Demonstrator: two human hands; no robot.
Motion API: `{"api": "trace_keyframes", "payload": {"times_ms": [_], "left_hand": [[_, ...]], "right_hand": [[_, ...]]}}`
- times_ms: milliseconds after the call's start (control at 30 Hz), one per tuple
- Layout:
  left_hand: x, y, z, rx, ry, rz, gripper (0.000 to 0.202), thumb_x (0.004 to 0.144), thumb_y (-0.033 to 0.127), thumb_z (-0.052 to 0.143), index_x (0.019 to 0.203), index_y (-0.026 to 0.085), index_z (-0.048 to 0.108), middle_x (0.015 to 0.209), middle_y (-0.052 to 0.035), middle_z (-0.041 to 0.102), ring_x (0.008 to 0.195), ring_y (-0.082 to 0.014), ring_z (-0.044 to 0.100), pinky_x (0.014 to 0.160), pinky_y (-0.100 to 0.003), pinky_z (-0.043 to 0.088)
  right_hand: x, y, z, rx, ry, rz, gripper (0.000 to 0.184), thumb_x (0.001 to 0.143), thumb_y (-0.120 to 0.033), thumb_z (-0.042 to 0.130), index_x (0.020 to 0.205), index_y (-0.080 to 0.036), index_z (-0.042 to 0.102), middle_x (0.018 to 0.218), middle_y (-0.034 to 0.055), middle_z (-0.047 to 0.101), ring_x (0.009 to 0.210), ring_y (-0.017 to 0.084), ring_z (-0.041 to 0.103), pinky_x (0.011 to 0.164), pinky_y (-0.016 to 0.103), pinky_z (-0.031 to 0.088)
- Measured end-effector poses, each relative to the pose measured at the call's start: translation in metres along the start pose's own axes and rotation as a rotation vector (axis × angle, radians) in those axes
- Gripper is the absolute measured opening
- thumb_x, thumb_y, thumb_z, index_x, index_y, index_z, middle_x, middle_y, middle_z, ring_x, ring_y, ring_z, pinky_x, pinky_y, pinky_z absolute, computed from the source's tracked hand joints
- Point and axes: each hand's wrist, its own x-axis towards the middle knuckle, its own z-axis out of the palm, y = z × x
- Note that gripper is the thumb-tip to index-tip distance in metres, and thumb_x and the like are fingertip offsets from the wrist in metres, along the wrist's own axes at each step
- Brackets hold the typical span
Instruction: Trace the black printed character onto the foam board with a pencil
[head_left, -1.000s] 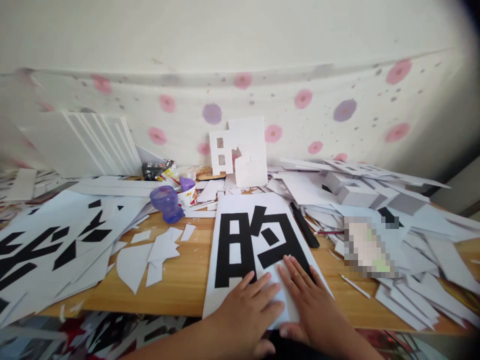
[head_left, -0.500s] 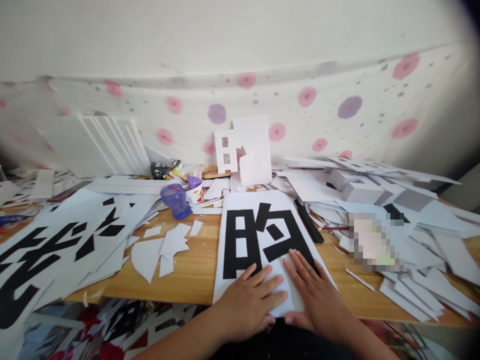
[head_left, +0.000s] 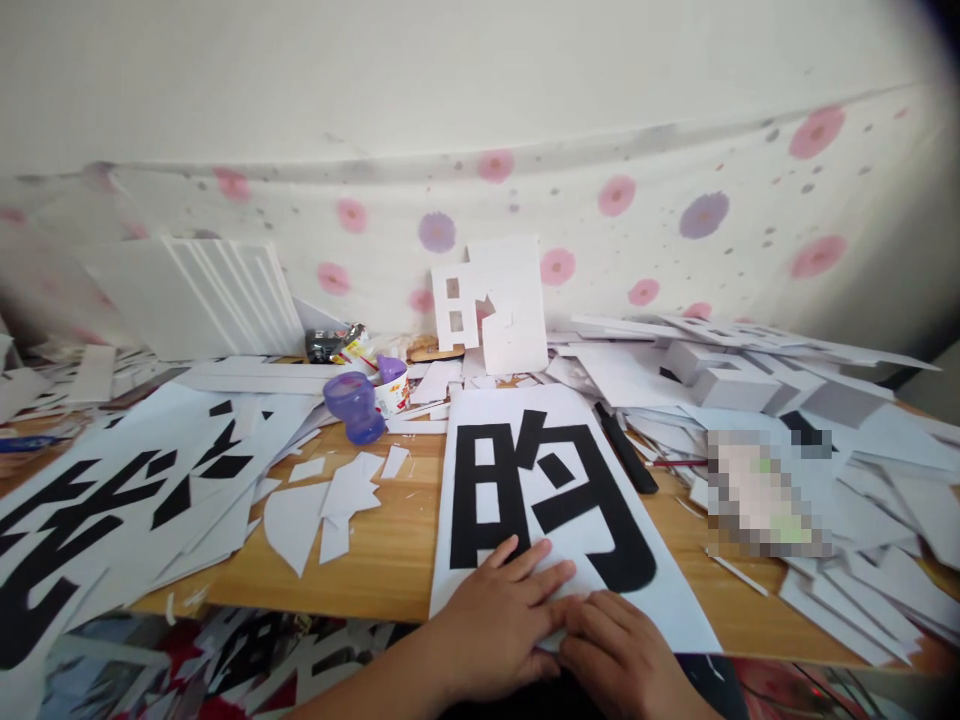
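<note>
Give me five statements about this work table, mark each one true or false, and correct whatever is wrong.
1. The left hand rests on the white sheet bearing a large black character. True.
2. The right hand is spread flat, well apart from the left hand. False: the right hand is curled, close against the left hand.
3. A purple container stands to the left of the white sheet. True.
4. The white cut-out board lies flat on the table. False: the white cut-out board stands on edge in front of the flowered cloth.
5. A long black tool lies beside the white sheet's right edge. True.
</note>
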Motion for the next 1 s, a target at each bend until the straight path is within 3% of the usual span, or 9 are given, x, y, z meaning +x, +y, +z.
{"api": "trace_keyframes", "payload": {"times_ms": [100,233,367,500,800,1000], "left_hand": [[-0.001,0.000,0.000,0.011,0.008,-0.007,0.056,0.096,0.053,0.030,0.147,0.033,0.022,0.156,0.0004,0.024,0.145,-0.0251,0.011,0.114,-0.056,0.018],[0.001,0.001,0.002,0.051,-0.017,-0.006,0.057,0.094,0.047,0.041,0.147,0.033,0.024,0.156,0.0018,0.022,0.144,-0.0267,0.012,0.113,-0.057,0.019],[0.005,0.001,-0.001,0.131,-0.072,-0.010,0.067,0.088,0.032,0.058,0.146,0.033,0.025,0.157,0.0013,0.019,0.144,-0.0293,0.014,0.112,-0.059,0.022],[0.008,-0.005,-0.002,0.188,-0.091,0.024,0.069,0.086,0.030,0.060,0.146,0.034,0.026,0.156,0.0017,0.022,0.143,-0.0297,0.020,0.110,-0.057,0.027],[0.011,-0.011,-0.001,0.287,-0.032,0.088,0.053,0.094,0.039,0.046,0.145,0.032,0.032,0.155,0.0010,0.025,0.143,-0.0276,0.019,0.110,-0.052,0.026],[0.011,-0.012,0.001,0.324,0.006,0.110,0.053,0.094,0.040,0.044,0.145,0.032,0.031,0.155,0.0018,0.027,0.143,-0.0255,0.019,0.111,-0.048,0.022]], "right_hand": [[-0.002,0.004,0.005,0.026,0.046,-0.007,0.031,0.096,-0.014,0.039,0.070,-0.018,0.056,0.069,0.0018,0.057,0.064,0.015,0.046,0.058,0.027,0.032],[-0.007,0.007,-0.001,0.055,-0.046,0.063,0.028,0.095,-0.013,0.041,0.070,-0.017,0.054,0.070,0.0020,0.056,0.065,0.014,0.045,0.058,0.028,0.029],[-0.013,0.013,-0.022,0.070,-0.174,0.169,0.026,0.093,-0.012,0.045,0.069,-0.016,0.053,0.070,0.0019,0.054,0.068,0.014,0.045,0.059,0.027,0.030],[-0.026,0.027,-0.047,0.117,-0.235,0.277,0.024,0.093,-0.014,0.046,0.070,-0.016,0.054,0.071,0.0026,0.053,0.070,0.014,0.045,0.060,0.026,0.031],[-0.068,0.070,-0.094,0.175,-0.224,0.316,0.024,0.092,-0.020,0.053,0.069,-0.017,0.054,0.074,0.0042,0.055,0.074,0.016,0.048,0.068,0.030,0.036],[-0.073,0.069,-0.118,0.183,-0.149,0.391,0.016,0.090,-0.019,0.057,0.074,-0.018,0.060,0.074,0.0031,0.055,0.072,0.015,0.051,0.065,0.028,0.039]]}}
